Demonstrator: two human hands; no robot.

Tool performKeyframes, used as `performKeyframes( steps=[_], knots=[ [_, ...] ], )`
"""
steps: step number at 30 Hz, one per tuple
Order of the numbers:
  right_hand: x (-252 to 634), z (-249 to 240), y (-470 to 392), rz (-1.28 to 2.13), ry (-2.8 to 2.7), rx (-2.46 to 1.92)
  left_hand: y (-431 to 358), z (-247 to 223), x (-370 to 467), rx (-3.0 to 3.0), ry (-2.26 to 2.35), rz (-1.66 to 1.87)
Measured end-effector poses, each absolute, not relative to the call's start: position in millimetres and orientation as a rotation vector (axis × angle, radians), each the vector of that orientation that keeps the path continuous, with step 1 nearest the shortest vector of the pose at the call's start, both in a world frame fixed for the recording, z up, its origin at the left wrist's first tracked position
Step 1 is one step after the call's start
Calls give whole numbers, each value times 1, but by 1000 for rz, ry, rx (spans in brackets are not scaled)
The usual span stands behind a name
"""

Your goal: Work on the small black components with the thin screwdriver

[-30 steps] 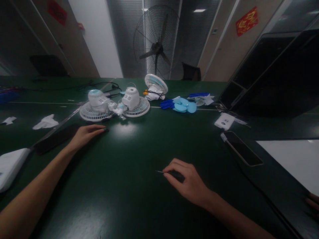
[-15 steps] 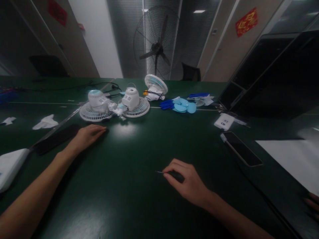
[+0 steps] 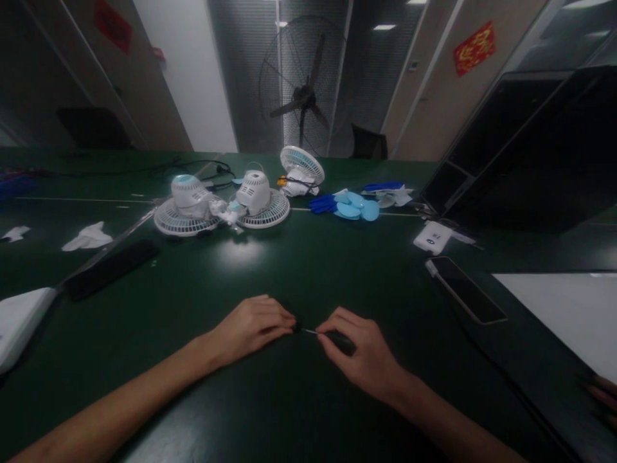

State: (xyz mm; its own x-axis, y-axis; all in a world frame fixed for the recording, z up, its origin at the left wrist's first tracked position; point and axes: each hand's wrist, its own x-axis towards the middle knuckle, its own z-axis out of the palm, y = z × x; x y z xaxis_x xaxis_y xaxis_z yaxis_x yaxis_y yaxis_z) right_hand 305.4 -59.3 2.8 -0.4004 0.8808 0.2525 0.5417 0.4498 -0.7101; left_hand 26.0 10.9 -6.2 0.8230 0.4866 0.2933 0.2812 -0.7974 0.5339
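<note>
My right hand (image 3: 364, 350) is closed around the dark handle of a small screwdriver (image 3: 341, 341). Its thin metal shaft points left from between thumb and forefinger. My left hand (image 3: 258, 325) faces it just above the green table, fingertips pinched on a small black piece (image 3: 297, 327). That piece sits at the shaft's tip; whether it is a cap I cannot make out, nor whether the two touch.
White desk fans (image 3: 260, 199) lie toward the back, beside pale blue fan blades (image 3: 357, 206) and blue gloves (image 3: 322, 203). A phone (image 3: 467, 289) and a paper sheet (image 3: 554, 302) are on the right. Another person's fingers (image 3: 605, 392) show at the right edge.
My left hand has come from beside the dark pad at the left to the screwdriver tip, bringing the small black piece. My right hand has stayed in place with the screwdriver.
</note>
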Motion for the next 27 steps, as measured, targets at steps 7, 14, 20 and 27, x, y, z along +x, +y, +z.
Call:
performKeyframes(
  steps=[7, 14, 20, 27],
  knots=[
    [306, 1, -61, 714, -2152, -1198, -2, -9, 35, 2285, 703, 532],
    [304, 1, -60, 744, -2193, -1171, -3, -5, 37, 2270, 633, 481],
    [300, 1, -60, 795, -2226, -1074, -4, -3, 39, 2287, 604, 463],
    [305, 1, -59, 761, -2067, -1099, -5, 9, 33, 2246, 620, 440]
  ],
)
